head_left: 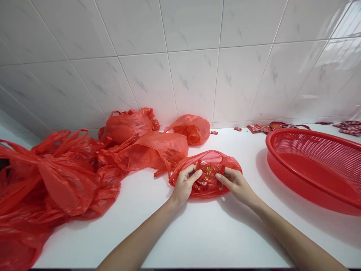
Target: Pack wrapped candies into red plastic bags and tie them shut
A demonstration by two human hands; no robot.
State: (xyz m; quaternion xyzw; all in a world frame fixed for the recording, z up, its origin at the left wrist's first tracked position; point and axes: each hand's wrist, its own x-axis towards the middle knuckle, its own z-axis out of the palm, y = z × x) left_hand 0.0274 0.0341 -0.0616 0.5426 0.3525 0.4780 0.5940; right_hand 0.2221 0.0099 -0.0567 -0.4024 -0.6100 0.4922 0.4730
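Observation:
A red packet with gold print (pixel 209 171) is stretched between my two hands, over the mouth of a red plastic bag (pixel 232 161). My left hand (pixel 186 182) pinches its left side between thumb and fingers. On the right side, my right hand (pixel 233 181) pinches it the same way, thumb on top. Below the packet, another red printed packet (pixel 199 187) shows inside the bag. The rest of the bag's contents is hidden behind my hands.
Several red plastic bags (pixel 70 180) heap up on the left of the white table (pixel 197 237). A red mesh basket (pixel 310 184) stands at right. Small red packets (pixel 258 129) lie along the tiled wall (pixel 194 82).

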